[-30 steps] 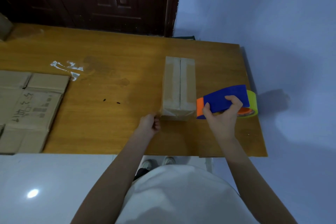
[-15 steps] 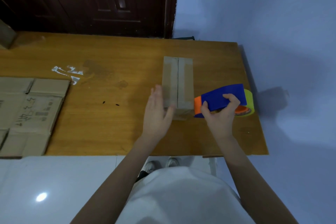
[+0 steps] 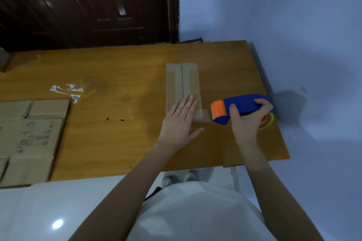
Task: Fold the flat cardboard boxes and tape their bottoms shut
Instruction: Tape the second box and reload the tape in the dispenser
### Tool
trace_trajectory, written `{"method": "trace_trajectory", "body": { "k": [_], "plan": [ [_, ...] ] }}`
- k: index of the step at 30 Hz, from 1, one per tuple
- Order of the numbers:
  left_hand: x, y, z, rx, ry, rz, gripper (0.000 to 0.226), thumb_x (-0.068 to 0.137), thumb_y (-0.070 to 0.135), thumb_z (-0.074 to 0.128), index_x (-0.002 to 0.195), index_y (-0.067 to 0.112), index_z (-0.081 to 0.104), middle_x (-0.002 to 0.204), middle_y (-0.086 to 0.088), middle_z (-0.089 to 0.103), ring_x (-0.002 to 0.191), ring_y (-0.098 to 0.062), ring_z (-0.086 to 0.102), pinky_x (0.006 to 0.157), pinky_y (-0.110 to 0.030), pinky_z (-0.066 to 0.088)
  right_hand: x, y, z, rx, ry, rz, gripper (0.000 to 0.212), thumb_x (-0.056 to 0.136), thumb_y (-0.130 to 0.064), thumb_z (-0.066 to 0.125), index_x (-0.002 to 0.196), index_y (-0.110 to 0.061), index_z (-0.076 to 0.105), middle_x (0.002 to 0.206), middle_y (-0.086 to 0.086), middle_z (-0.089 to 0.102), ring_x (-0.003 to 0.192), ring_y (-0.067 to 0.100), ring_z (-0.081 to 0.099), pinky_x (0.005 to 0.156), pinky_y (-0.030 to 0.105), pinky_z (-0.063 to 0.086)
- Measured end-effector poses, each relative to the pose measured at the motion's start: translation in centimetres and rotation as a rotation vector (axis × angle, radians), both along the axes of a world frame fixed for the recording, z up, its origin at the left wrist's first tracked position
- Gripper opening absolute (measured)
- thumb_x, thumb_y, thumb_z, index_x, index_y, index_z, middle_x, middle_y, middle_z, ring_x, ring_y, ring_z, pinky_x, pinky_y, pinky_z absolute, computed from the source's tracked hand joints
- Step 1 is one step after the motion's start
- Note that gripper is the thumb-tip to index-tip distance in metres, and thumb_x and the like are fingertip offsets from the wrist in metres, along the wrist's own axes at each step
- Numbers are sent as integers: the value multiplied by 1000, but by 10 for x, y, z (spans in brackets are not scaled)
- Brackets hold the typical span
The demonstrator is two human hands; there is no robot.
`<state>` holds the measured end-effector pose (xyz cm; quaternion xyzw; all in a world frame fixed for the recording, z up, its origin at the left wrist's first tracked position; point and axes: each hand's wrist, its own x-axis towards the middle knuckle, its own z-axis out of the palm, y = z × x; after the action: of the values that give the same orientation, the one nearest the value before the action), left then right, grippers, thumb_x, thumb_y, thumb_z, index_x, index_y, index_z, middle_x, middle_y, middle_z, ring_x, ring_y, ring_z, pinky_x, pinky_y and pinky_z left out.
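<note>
My left hand (image 3: 179,123) lies flat, fingers straight and together, pinning the folded cardboard box (image 3: 183,84) on the wooden surface (image 3: 117,133). My right hand (image 3: 247,121) grips the blue tape dispenser (image 3: 235,108) beside its near end, probably to tape the centre seam.

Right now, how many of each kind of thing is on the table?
Folded box: 1
Flat cardboard: 1 stack, sheets too hard to count
Tape gun: 1
Hands: 2, left hand flat on the box, right hand holding the tape gun
Total: 5
</note>
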<state>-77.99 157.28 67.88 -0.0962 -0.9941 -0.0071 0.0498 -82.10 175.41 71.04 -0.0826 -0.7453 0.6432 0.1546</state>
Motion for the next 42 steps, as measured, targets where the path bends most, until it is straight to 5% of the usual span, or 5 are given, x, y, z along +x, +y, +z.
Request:
{"method": "trace_trajectory", "body": {
  "k": [5, 17, 25, 33, 42],
  "plan": [
    [0, 2, 1, -5, 46, 18, 73, 88, 47, 57, 142, 4, 36, 149, -13, 36, 140, -23, 31, 115, -40, 23, -7, 7, 4, 8, -30, -13, 53, 79, 3, 66, 110, -15, 27, 109, 8, 45, 74, 6, 57, 58, 15, 47],
    [-2, 7, 6, -36, 38, 51, 60, 95, 42, 23, 134, 6, 49, 139, -10, 50, 131, -22, 45, 109, -39, 31, -10, 16, 12, 144, 7, 124, 54, 79, 1, 69, 109, -16, 27, 111, 7, 42, 80, 7, 57, 61, 18, 49],
    [1, 11, 9, -115, 4, 91, 58, 99, 35, 43, 147, 10, 22, 153, -10, 26, 143, -22, 23, 115, -38, 8, -15, -3, 20, 571, 88, 348, 52, 78, -5, 71, 117, 0, 37, 105, 7, 42, 88, 22, 52, 71, 31, 46],
    [2, 13, 18, -43, -40, 75, 55, 103, 26, 22, 150, 11, -3, 158, -9, -4, 146, -21, -5, 114, -35, -11, -16, -22, 20, 691, 107, 409, 49, 76, -3, 69, 114, 3, 39, 100, 11, 42, 84, 20, 47, 67, 25, 37],
    [1, 12, 10, -51, 8, 67, 56, 103, 30, 34, 149, 10, 11, 157, -10, 12, 146, -22, 10, 116, -37, 0, -22, -21, 11, 792, 97, 447, 48, 74, -1, 68, 112, 3, 40, 96, 13, 45, 80, 22, 49, 64, 24, 40]
  ]
}}
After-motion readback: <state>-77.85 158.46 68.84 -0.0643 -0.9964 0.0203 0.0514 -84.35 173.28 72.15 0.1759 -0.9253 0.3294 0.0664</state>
